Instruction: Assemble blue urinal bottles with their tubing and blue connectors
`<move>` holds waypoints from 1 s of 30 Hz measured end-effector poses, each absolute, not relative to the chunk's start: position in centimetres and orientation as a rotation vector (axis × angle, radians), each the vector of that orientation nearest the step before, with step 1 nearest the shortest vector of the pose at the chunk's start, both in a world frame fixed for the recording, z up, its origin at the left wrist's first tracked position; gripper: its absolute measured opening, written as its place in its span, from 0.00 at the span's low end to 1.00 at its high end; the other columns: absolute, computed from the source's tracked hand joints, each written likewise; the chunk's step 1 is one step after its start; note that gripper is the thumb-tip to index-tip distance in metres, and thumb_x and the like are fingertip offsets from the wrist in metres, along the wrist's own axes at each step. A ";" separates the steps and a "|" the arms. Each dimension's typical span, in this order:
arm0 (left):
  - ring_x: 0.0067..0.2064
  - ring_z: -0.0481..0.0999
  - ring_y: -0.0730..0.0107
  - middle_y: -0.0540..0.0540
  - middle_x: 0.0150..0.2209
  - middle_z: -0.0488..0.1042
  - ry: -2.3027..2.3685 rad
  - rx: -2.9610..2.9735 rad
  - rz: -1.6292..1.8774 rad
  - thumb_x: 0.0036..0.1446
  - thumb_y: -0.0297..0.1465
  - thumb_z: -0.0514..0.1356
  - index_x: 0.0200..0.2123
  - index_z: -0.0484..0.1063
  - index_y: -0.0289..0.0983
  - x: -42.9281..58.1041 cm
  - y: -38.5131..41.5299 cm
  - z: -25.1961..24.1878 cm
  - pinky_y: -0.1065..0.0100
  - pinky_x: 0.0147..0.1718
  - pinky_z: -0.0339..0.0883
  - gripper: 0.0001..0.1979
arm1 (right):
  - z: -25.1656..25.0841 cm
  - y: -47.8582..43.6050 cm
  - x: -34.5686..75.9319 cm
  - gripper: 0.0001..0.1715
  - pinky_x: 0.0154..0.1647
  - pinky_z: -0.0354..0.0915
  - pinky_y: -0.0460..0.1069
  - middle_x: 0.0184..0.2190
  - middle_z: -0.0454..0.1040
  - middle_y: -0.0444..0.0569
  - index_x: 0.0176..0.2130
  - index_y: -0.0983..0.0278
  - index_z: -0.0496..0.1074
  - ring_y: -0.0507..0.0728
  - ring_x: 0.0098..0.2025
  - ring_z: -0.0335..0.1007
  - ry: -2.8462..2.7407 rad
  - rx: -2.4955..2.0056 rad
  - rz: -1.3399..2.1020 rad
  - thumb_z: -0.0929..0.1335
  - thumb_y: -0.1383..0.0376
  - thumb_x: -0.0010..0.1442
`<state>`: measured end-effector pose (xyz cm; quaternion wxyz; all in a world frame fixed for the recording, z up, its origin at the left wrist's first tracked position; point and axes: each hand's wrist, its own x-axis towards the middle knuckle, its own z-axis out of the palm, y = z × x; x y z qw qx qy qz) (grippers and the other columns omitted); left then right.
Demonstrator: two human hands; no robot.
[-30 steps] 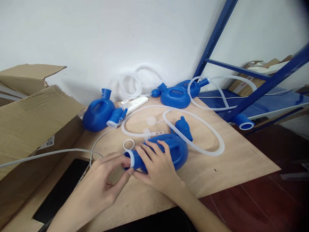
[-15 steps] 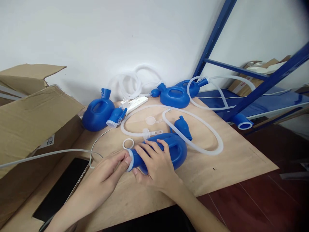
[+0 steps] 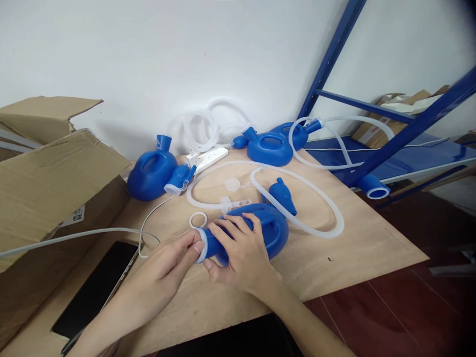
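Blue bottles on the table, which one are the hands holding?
The blue bottle in front: the right hand wraps its neck, the left hand touches its white-rimmed mouth. The other blue bottles lie untouched farther back.

L fingers [image 3: 189, 248] now against bottle [image 3: 277, 233] rim

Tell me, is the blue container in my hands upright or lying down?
Lying down: the blue container rests lengthwise on the board, neck pointing sideways.

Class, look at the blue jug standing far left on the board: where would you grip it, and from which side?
I'd grip the jug by its handle, coming from above: the handle arches over an open slot on top, and the body is rounded and broad.
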<state>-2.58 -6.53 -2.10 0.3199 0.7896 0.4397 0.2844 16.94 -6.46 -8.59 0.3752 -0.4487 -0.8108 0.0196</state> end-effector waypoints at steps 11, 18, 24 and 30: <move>0.37 0.77 0.69 0.50 0.34 0.76 1.196 1.950 0.552 0.74 0.45 0.47 0.34 0.69 0.40 -2.8 -6.6 -1.8 0.70 0.39 0.71 0.21 | -8.4 -6.5 17.1 0.31 0.66 0.47 0.62 0.52 0.82 0.49 0.59 0.59 0.73 0.64 0.56 0.71 -2.100 -1.167 0.140 0.66 0.46 0.64; 0.37 0.78 0.69 0.51 0.33 0.76 1.235 1.979 0.614 0.74 0.45 0.49 0.35 0.70 0.41 -2.9 -6.9 -2.1 0.70 0.39 0.72 0.19 | -8.1 -6.6 17.2 0.29 0.66 0.47 0.60 0.52 0.82 0.47 0.59 0.57 0.73 0.63 0.56 0.71 -2.093 -1.179 0.203 0.68 0.48 0.64; 0.37 0.80 0.70 0.51 0.34 0.78 1.222 2.055 0.633 0.74 0.42 0.49 0.34 0.70 0.41 -2.7 -7.1 -2.0 0.71 0.38 0.74 0.18 | -7.7 -6.7 17.3 0.28 0.66 0.47 0.60 0.51 0.82 0.47 0.58 0.58 0.74 0.63 0.56 0.71 -2.104 -1.178 0.244 0.69 0.50 0.63; 0.36 0.82 0.69 0.50 0.36 0.81 1.203 2.379 0.702 0.69 0.34 0.58 0.38 0.74 0.41 -2.8 -7.5 -1.7 0.72 0.34 0.76 0.07 | -7.6 -6.7 17.4 0.28 0.66 0.46 0.60 0.52 0.82 0.47 0.58 0.58 0.74 0.63 0.56 0.71 -2.102 -1.177 0.246 0.70 0.49 0.63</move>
